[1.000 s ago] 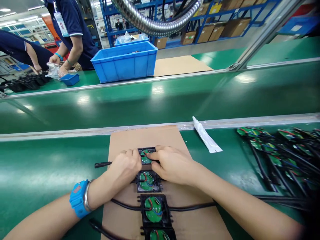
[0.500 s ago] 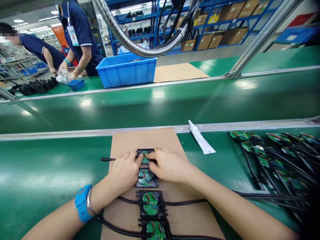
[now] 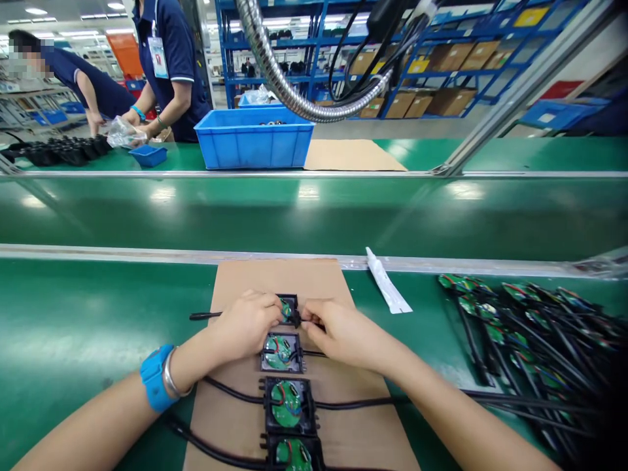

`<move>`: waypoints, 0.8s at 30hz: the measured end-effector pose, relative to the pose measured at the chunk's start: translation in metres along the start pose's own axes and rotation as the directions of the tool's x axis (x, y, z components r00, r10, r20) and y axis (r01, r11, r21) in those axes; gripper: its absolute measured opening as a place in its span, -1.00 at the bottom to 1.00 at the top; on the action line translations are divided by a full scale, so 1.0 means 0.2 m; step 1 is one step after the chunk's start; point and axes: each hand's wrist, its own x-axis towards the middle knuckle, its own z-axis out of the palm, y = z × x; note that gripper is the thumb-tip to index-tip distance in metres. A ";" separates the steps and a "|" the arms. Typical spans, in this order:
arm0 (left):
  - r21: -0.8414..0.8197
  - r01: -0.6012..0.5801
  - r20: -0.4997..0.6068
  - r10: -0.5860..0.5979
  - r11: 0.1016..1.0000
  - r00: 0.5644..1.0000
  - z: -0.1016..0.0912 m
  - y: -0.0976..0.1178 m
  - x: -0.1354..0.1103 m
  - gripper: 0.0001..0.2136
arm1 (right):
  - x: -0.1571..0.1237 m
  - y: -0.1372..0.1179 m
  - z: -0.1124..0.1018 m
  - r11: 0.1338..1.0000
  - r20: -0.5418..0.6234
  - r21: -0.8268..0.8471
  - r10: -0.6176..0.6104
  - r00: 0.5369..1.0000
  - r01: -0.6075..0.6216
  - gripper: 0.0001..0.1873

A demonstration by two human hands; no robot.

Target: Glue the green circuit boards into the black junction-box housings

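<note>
Several square black plastic housings, each with a round green circuit board and thin coloured wires, lie in a column on a cardboard sheet (image 3: 318,275). At the farthest housing (image 3: 289,302), my left hand (image 3: 248,327) grips the left side with curled fingers, covering part of its board. My right hand (image 3: 341,330) is closed in a pinch on the black cable (image 3: 308,321) at that housing's right edge. Just nearer lies the second housing (image 3: 281,353), untouched. The third housing (image 3: 289,404) and a partly cut-off fourth (image 3: 294,454) have black cables running out both sides.
A white tube (image 3: 387,281) lies right of the cardboard. Farther right is a pile of circuit boards with black cables (image 3: 530,333). Beyond the green belt (image 3: 235,216) stand a blue bin (image 3: 255,140) and two people at work. A metal conduit (image 3: 275,78) hangs overhead.
My right hand has moved from the farthest board to the cable at the housing's right edge. My left fingers have shifted off the board's middle toward the left side. The view has tilted slightly.
</note>
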 end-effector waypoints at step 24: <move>0.076 0.019 0.037 -0.022 0.997 0.999 0.05 0.04 0.00 -0.58 | 0.03 0.12 0.16 0.959 -0.131 -0.273 -0.122 0.984 0.082 -0.79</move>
